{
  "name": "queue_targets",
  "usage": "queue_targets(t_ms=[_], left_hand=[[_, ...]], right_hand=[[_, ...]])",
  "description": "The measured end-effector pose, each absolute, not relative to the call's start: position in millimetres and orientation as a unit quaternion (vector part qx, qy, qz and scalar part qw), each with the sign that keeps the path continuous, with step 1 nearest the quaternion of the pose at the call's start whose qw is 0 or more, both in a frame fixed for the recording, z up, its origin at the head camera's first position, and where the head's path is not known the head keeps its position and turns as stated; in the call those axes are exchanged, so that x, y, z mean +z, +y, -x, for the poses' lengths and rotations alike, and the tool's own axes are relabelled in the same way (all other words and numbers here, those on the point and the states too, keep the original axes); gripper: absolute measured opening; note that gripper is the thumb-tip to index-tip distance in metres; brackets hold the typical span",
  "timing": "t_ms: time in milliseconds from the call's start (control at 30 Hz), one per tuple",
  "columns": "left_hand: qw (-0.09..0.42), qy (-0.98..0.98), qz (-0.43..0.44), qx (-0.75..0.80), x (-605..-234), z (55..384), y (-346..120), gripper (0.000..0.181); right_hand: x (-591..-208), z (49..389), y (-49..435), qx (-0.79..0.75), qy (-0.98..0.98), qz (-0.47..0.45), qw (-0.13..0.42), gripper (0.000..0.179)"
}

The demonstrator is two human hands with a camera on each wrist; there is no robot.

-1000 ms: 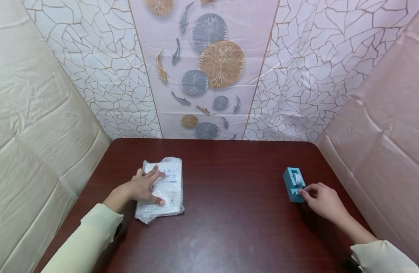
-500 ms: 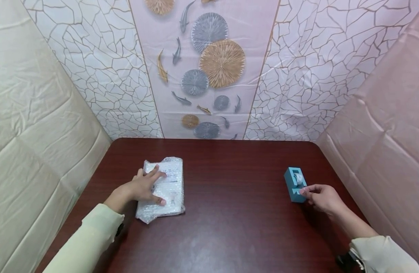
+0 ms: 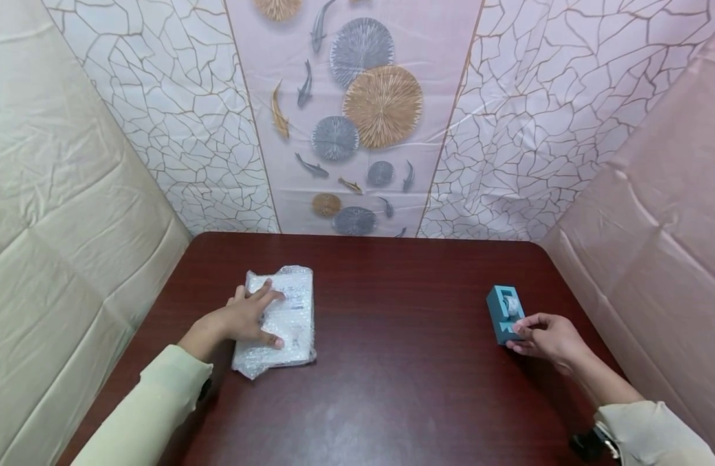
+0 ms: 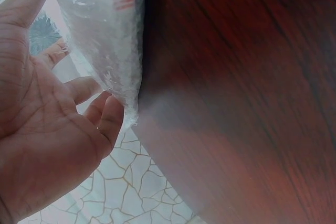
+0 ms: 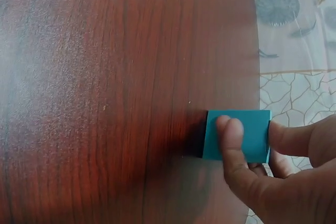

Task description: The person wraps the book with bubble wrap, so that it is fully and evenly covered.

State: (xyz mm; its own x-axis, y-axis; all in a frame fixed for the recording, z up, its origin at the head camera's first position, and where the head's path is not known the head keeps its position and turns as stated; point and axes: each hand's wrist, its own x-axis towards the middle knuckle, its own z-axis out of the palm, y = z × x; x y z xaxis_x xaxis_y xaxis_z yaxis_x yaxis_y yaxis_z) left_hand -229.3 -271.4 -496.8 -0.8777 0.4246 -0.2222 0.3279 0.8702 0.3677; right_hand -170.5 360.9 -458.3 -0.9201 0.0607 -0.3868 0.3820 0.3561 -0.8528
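A flat package in bubble wrap (image 3: 299, 323) lies on the left part of the table, printed marks showing through the plastic. On top of it rests my left hand (image 3: 243, 320), fingers spread. The left wrist view shows the wrapped edge (image 4: 123, 51) close beside that hand (image 4: 47, 108). To the right stands a blue tape dispenser (image 3: 498, 314) with a roll of clear tape (image 3: 511, 305) in it. My right hand (image 3: 552, 340) holds its near end, thumb and index at the top and other fingers against the end face (image 5: 254, 135). Whether the tape's loose end is pinched is hidden.
Everything lies on a dark red-brown wooden table (image 3: 392, 362) with rounded far corners. A patterned cloth (image 3: 357, 129) hangs behind it. Pale padded panels stand at the left (image 3: 60, 213) and right (image 3: 654, 213) sides.
The right hand's lower fingers have come against the dispenser's near end, while thumb and index stay at its top. The left hand and the package have kept their place.
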Motion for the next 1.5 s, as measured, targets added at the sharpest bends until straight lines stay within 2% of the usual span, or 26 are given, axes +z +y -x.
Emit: queue_targets(t_ms=[267, 567, 733, 1067, 1367, 1500], left_hand=[[0.15, 0.955, -0.2, 0.161, -490, 227, -269, 0.103], [0.152, 0.954, -0.205, 0.161, -487, 226, -269, 0.105], [0.151, 0.954, -0.201, 0.163, -490, 227, -268, 0.104], [0.147, 0.958, -0.198, 0.149, -503, 232, -270, 0.106], [0.149, 0.955, -0.208, 0.151, -490, 226, -265, 0.103], [0.15, 0.955, -0.208, 0.148, -487, 225, -265, 0.103]], right_hand=[[-453, 171, 362, -0.543, 0.809, -0.148, 0.17, 0.027], [-449, 169, 364, -0.558, 0.798, -0.129, 0.188, 0.041], [-454, 162, 367, -0.57, 0.793, -0.114, 0.184, 0.042], [-477, 146, 373, -0.619, 0.767, -0.091, 0.142, 0.019], [-496, 134, 375, -0.675, 0.731, -0.032, 0.095, 0.009], [-500, 132, 375, -0.686, 0.722, -0.01, 0.091, 0.012]])
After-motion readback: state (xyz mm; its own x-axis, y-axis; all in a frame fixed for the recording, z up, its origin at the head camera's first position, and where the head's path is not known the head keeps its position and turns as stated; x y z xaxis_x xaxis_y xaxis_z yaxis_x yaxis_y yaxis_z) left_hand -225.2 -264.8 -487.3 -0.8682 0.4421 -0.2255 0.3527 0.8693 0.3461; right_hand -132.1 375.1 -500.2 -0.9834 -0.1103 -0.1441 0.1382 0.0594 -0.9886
